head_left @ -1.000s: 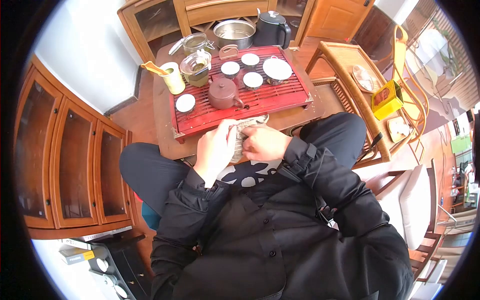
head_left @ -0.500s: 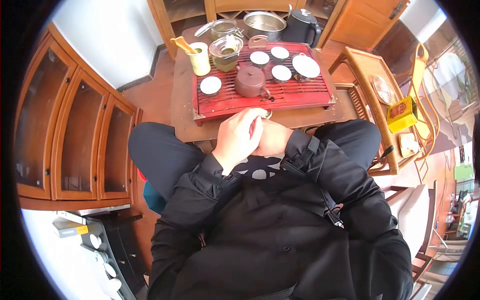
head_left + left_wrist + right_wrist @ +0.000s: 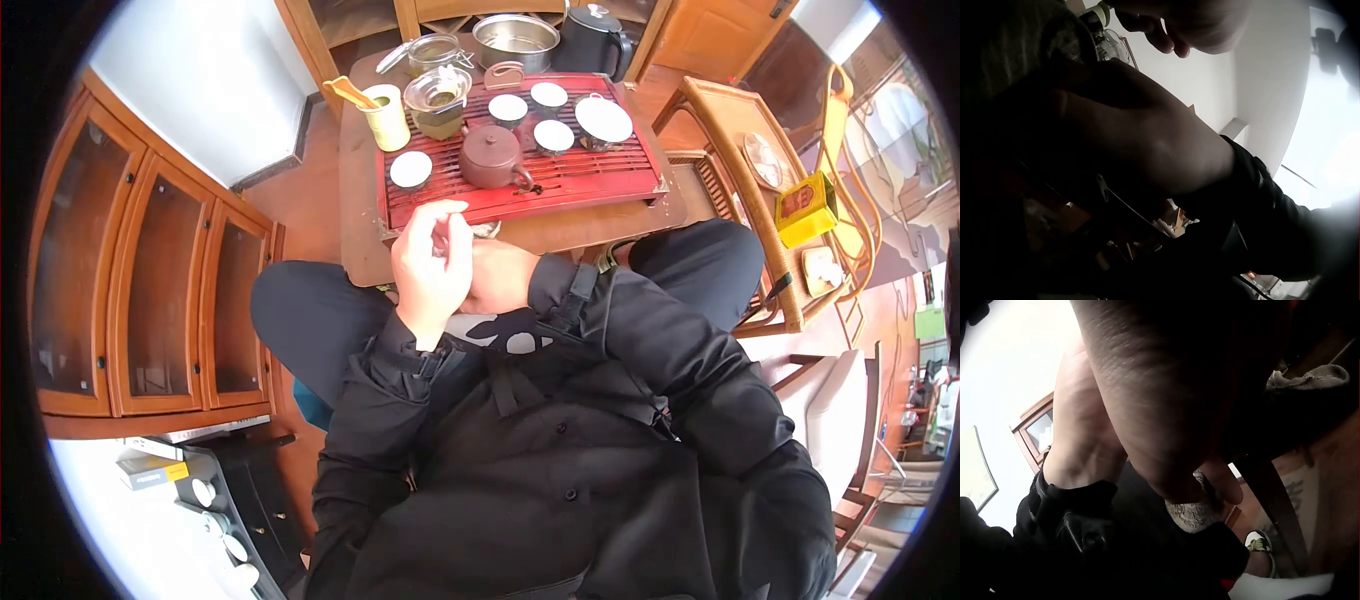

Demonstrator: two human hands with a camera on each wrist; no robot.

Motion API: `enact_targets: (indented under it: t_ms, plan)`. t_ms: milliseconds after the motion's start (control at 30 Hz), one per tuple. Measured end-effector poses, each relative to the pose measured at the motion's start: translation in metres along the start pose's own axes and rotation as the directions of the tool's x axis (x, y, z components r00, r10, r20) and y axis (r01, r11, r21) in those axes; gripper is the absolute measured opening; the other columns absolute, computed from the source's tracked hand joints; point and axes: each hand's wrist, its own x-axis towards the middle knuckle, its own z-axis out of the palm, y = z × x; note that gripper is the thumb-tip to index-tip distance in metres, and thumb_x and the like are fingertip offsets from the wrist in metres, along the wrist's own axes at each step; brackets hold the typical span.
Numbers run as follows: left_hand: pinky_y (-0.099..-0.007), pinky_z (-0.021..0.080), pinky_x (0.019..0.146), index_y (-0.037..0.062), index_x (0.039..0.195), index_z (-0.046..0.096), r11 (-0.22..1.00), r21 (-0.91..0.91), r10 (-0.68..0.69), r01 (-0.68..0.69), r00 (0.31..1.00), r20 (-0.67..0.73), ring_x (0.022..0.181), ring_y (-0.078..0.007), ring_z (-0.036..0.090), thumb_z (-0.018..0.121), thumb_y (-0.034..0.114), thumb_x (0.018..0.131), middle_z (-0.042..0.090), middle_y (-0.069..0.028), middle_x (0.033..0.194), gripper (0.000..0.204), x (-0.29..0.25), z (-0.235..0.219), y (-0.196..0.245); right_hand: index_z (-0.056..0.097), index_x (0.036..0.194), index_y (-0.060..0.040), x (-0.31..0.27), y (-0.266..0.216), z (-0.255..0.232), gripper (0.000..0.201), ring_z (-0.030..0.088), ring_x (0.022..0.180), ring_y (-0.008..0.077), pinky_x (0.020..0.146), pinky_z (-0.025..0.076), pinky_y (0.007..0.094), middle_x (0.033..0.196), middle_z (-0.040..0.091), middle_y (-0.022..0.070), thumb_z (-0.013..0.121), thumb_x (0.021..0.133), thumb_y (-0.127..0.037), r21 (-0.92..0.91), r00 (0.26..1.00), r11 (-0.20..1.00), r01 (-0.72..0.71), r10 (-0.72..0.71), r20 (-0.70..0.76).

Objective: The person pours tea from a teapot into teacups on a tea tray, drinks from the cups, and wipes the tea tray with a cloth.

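In the head view the left hand (image 3: 432,262) is raised at the tray's near edge, its fingers bent loosely and no object visible in it. Beside it, the right hand (image 3: 495,275) reaches across in front of the body, its fingers mostly hidden. A bit of greyish cloth (image 3: 487,229) shows beyond the right hand. The right wrist view has the cloth (image 3: 1194,515) coming out below the right hand (image 3: 1154,412), which grips it. A brown teapot (image 3: 491,157) stands on the red slatted tray (image 3: 560,195), close beyond the hands.
Several white cups, one of them a cup (image 3: 411,170) at left, stand on the tray. Behind are a glass pitcher (image 3: 438,115), a tool holder (image 3: 387,120), a metal bowl (image 3: 516,45) and a black kettle (image 3: 590,45). A rattan cart (image 3: 735,150) is at right.
The hands, first together over the visible cloth, have shifted; the right hand has moved left beside the left hand, and the cloth is mostly hidden in the head view. The head view has shifted.
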Motion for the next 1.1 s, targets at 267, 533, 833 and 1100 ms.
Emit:
enact_targets:
  t_ms: [267,533,833,1100]
  plan:
    - [-0.0252,0.049,0.063,0.0002,0.106,0.064,1.000,-0.020,0.005,-0.006,1.000,-0.025,0.069,-0.0085,0.060,0.061,-0.003,0.095,0.064,-0.0035,0.080,0.012,0.001,-0.006,-0.010,0.068,0.103,-0.0007,0.010,0.014,0.032,0.032,0.069,0.089,0.0412,0.080,0.055,0.0488,0.095,0.071,0.0239,0.069,0.074,-0.014,-0.056,1.000,0.998,0.006,-0.008,-0.025]
    - [-0.0219,0.045,0.067,0.0002,0.112,0.058,0.992,-0.090,-0.092,0.088,0.995,-0.048,0.073,-0.0063,0.053,0.053,-0.001,0.101,0.060,-0.0021,0.083,0.012,0.004,-0.019,-0.010,0.068,0.114,0.0022,0.030,-0.008,0.031,0.045,0.066,0.111,0.0396,0.095,0.051,0.0458,0.110,0.071,0.0206,0.071,0.077,-0.023,-0.220,0.971,0.962,-0.159,0.193,0.143]
    - [-0.0246,0.049,0.067,-0.0024,0.107,0.061,0.991,-0.111,-0.088,0.081,0.994,-0.066,0.072,-0.0094,0.058,0.055,-0.003,0.099,0.062,-0.0042,0.080,0.010,0.005,-0.019,-0.007,0.073,0.104,0.0022,0.016,-0.003,0.038,0.035,0.061,0.117,0.0367,0.103,0.047,0.0445,0.127,0.062,0.0223,0.068,0.082,-0.025,-0.203,0.997,0.979,-0.023,0.008,-0.073]
    - [-0.0238,0.049,0.069,-0.0031,0.108,0.060,0.983,-0.142,-0.123,0.115,0.991,-0.051,0.075,-0.0085,0.058,0.055,-0.004,0.099,0.062,-0.0038,0.083,0.011,0.005,-0.020,-0.010,0.075,0.084,0.0007,0.000,-0.013,0.012,0.025,0.066,0.101,0.0352,0.089,0.053,0.0455,0.108,0.065,0.0202,0.069,0.077,-0.023,-0.312,0.995,0.950,-0.025,0.054,0.084]
